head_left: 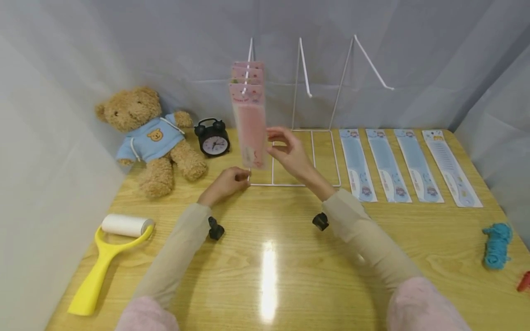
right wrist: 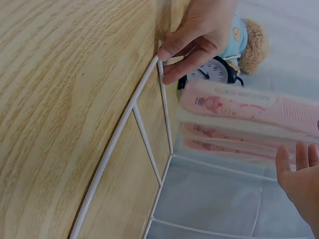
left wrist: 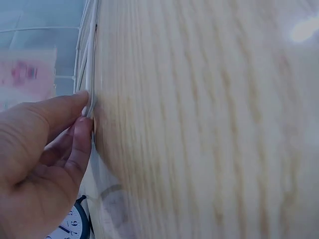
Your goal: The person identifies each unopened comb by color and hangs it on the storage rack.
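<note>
The left hand (head_left: 225,183) is pinching the near left corner of the white wire rack (head_left: 304,138) between thumb and forefinger, its grip closed on the wire where the rack's base is lying on the tabletop (head_left: 269,257); the left wrist view is showing the same pinch at the wire (left wrist: 88,107). The right hand (head_left: 290,151) is hovering with fingers loosely spread, its grip open, just beside the pink packaged combs (head_left: 250,115) that are hanging from the rack's left hook; whether the fingertips are touching the front pack cannot be told. The right wrist view is showing the combs (right wrist: 239,107) stacked one behind another with the right hand's fingertips (right wrist: 299,159) just beside them. Four blue packaged combs (head_left: 407,165) are lying side by side on the right of the tabletop. A teddy bear (head_left: 151,138) and a black alarm clock (head_left: 213,138) are sitting at the far left, and a yellow lint roller (head_left: 109,253) is lying at the near left
</note>
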Demonstrator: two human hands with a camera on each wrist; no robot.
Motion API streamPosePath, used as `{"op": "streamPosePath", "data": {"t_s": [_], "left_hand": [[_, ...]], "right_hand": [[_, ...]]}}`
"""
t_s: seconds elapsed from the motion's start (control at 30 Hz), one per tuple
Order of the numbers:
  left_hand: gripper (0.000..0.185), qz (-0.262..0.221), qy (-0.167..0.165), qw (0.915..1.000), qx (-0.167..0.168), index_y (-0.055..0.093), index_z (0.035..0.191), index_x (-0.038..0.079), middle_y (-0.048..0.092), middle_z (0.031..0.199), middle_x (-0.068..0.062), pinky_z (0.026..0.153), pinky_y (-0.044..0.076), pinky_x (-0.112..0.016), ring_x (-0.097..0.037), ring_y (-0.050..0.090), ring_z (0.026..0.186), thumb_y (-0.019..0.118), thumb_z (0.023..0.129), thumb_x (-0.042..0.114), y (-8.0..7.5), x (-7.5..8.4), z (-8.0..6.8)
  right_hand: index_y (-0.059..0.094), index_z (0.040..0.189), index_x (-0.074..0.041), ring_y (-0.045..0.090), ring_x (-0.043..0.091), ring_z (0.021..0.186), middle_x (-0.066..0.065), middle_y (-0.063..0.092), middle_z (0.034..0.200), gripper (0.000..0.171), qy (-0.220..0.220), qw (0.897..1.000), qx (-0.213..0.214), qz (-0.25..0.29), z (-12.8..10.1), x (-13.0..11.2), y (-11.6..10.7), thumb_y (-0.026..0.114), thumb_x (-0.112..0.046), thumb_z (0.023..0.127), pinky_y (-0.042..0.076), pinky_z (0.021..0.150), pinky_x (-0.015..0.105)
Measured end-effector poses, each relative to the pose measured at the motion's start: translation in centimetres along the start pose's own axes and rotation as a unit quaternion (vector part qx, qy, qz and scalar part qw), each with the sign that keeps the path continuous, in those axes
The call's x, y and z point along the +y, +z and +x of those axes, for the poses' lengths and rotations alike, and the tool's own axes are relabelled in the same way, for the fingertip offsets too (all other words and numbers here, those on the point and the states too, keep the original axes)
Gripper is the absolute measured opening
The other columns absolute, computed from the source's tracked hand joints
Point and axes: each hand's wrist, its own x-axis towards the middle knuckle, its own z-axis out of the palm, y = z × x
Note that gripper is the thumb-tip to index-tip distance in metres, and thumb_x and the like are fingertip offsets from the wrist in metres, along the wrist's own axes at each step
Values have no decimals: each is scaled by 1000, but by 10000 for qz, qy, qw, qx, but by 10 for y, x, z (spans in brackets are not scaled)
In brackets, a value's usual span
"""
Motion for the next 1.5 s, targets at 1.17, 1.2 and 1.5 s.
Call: {"op": "streamPosePath", "data": {"t_s": [1.17, 1.2, 1.5], "left_hand": [[36, -147, -178, 9993, 278, 57, 125, -8, 59, 122, -25, 92, 50, -41, -34, 59, 106, 60, 93, 7, 4, -1, -2], [36, -152, -191, 9993, 280, 57, 125, -8, 59, 122, -25, 92, 50, -41, -34, 59, 106, 60, 93, 7, 4, -1, -1], [36, -161, -249, 9993, 223, 57, 126, -6, 58, 126, -23, 93, 49, -40, -32, 59, 108, 60, 93, 9, 4, -3, 0]], "right_hand": [[60, 113, 8, 51, 2, 84, 15, 61, 106, 27, 1441, 9553, 1049, -2359, -79, 26, -126, 61, -10, 93, 45, 74, 13], [59, 113, 7, 51, 5, 87, 16, 60, 107, 27, 1548, 9501, 1024, -2506, -81, 27, -132, 60, -11, 94, 45, 76, 16], [50, 128, 5, 41, 41, 118, 26, 45, 132, 39, 2381, 9230, 418, -2993, -94, 41, -175, 59, -12, 94, 38, 98, 52]]}}
